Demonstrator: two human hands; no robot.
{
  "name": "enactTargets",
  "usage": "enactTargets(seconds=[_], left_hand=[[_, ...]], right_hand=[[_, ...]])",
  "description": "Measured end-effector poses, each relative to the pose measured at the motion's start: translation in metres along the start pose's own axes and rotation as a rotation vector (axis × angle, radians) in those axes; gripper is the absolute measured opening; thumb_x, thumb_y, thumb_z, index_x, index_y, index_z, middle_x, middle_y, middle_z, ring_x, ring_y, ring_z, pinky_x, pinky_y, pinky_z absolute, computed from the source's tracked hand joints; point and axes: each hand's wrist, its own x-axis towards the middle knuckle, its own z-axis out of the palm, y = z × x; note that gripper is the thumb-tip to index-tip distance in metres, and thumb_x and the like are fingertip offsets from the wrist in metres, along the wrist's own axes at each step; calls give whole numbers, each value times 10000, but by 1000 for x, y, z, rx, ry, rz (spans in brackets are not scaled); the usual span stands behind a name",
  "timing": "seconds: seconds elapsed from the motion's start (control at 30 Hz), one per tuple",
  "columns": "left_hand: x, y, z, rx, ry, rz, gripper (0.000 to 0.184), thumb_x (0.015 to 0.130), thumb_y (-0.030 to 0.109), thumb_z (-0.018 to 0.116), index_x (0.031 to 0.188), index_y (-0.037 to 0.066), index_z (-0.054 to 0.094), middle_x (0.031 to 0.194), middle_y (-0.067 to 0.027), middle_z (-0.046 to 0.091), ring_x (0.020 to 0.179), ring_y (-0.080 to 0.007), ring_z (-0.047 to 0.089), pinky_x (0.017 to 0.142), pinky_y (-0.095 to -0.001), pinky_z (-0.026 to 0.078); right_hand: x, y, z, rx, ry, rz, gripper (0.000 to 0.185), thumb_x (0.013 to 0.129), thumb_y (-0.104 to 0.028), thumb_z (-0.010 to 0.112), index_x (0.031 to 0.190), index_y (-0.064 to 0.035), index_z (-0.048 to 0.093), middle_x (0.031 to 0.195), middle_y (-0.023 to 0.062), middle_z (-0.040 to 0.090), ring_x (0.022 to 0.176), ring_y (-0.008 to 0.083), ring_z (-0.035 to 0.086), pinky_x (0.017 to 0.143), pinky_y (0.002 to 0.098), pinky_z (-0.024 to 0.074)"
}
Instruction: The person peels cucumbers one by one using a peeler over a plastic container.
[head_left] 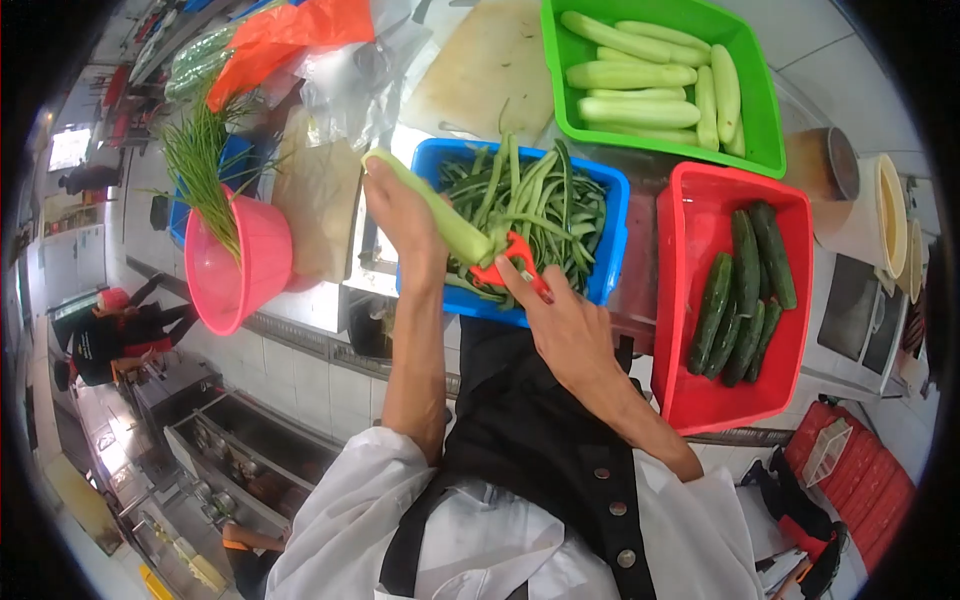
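My left hand (405, 215) is wrapped round a pale, peeled cucumber (450, 222) held at a slant. My right hand (560, 315) grips a red peeler (515, 262), whose head is against the lower end of the cucumber. Both are above a blue tub (618, 225) heaped with dark and light green peel strips (540, 195). To the right, a red tub (685, 395) holds several unpeeled dark green cucumbers (742, 290). Beyond it, a green tub (640, 150) contains several peeled cucumbers (640, 75).
On the left stands a pink bucket (235, 265) with long green stalks (205, 165). Cutting boards (485, 65) and an orange plastic bag (290, 45) lie at the back. Pale containers (870, 215) stand far right. Another person (110, 335) is at the far left.
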Motion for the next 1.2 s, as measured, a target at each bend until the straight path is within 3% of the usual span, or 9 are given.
enactTargets(seconds=[0.03,0.17,0.37,0.53,0.77,0.93,1.03,1.13,1.2], left_hand=[[2,1,1,37,-2,22,413,1019,441,326,1013,43,438,763,-83,470,570,-177,501,478,-326,472],[17,9,-12,92,9,-61,448,1009,479,341,1055,44,438,775,-87,497,583,-179,498,512,-328,471],[7,-3,-16,-264,-328,-287,473,1007,531,300,994,75,426,717,-65,456,638,-177,459,579,-345,423],[21,6,-23,-235,-184,-201,495,1001,542,297,966,66,429,707,-74,463,637,-186,467,575,-346,431],[-5,6,-17,-15,-383,-172,391,1026,366,301,1013,-2,434,750,-105,497,617,-214,552,588,-419,579],[-14,12,-2,128,-224,45,393,1016,386,346,1079,6,428,785,-105,485,563,-201,571,451,-320,509],[3,8,-13,55,-101,17,412,1009,408,370,1124,16,421,872,-121,472,564,-199,544,448,-316,507],[-10,4,-4,42,-72,-8,403,1007,402,367,1113,17,423,874,-112,462,582,-203,543,448,-326,508],[-6,1,-12,-10,-56,-26,393,1004,404,382,1110,28,421,877,-108,459,574,-196,532,443,-318,497]], right_hand=[[-1,-1,6,35,28,15,505,854,-59,544,1337,-206,524,904,123,478,541,326,570,481,448,485],[-33,17,13,-23,-274,53,603,848,-30,526,1416,-207,427,948,134,495,643,324,604,536,474,483],[13,14,-13,677,56,60,435,945,-82,497,1374,-159,487,806,153,489,721,327,513,667,402,431],[-17,21,-6,632,-189,4,439,939,-68,504,1370,-157,497,799,156,488,748,333,520,701,407,430],[7,14,-22,495,70,76,426,938,-102,512,1360,-159,493,844,157,497,718,356,544,637,448,445],[2,3,-1,469,66,35,450,937,-72,492,1375,-174,485,836,150,470,709,346,536,631,435,437],[-27,7,1,270,-274,80,469,926,-91,500,1381,-202,477,862,134,493,707,359,572,603,468,469],[-7,6,-2,327,-9,114,488,920,-107,515,1391,-227,468,902,135,509,686,360,573,598,468,473],[-11,5,5,279,-61,154,493,921,-111,516,1397,-228,459,925,138,521,692,357,581,608,474,474]])
